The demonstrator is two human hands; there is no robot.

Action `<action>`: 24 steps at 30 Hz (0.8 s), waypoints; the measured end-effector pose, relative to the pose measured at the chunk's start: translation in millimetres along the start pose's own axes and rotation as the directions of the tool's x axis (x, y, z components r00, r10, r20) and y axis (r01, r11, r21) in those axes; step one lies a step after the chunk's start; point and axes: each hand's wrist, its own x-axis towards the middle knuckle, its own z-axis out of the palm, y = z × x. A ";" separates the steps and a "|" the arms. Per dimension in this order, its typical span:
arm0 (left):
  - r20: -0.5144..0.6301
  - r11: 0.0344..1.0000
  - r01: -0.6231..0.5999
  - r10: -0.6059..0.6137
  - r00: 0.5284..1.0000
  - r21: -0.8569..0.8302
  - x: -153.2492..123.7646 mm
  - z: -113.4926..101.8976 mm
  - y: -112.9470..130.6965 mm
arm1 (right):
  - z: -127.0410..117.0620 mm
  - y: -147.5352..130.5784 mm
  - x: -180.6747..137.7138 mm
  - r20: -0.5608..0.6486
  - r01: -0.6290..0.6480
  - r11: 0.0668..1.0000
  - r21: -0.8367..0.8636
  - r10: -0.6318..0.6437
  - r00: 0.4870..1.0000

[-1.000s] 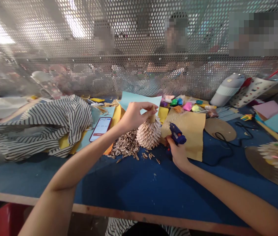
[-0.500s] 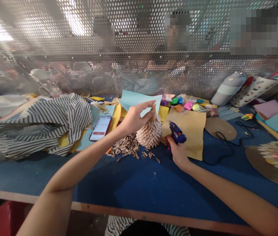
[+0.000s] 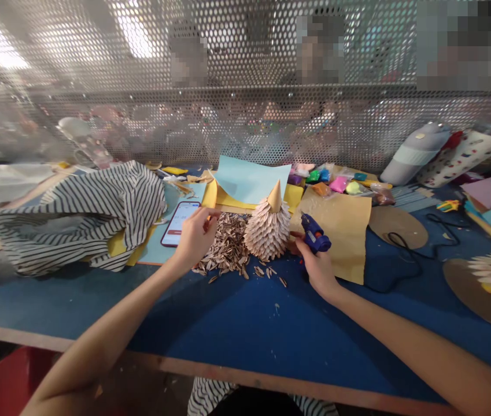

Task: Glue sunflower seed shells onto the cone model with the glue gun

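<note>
In my right hand I hold a blue hot glue gun, its nozzle angled up and left. Just left of it stands a cone covered in overlapping rows of seed shells, its bare tan tip showing on top. My left hand is at the left edge of a heap of seed shells, its fingers curled together; whatever may be between them is hidden. A few loose shells lie in front of the cone.
A phone lies behind my left hand, beside striped cloth. Brown paper lies under the glue gun, whose black cord runs right. Colourful clay packets, a tilted bottle and a perforated metal screen stand behind.
My left hand has left the cone's tip and moved left and down to the shell heap, uncovering the tip. My right hand keeps the glue gun in nearly the same place.
</note>
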 end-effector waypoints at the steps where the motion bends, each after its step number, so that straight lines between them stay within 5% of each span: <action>1: 0.030 0.998 -0.028 0.026 0.999 0.060 -4.6 1.6 -3.7 | -0.2 -0.8 -0.5 0.010 0.002 1.000 -0.003 -0.002 1.000; 8: 0.223 0.964 -0.156 0.107 0.969 0.217 -21.7 20.7 -14.0 | -0.1 -5.0 -2.3 0.045 0.009 0.999 -0.036 -0.007 0.999; 24: 0.246 0.955 -0.284 0.256 0.935 0.085 -25.5 25.5 -17.1 | -0.8 -5.1 -2.9 -0.053 -0.019 0.995 -0.094 0.014 0.999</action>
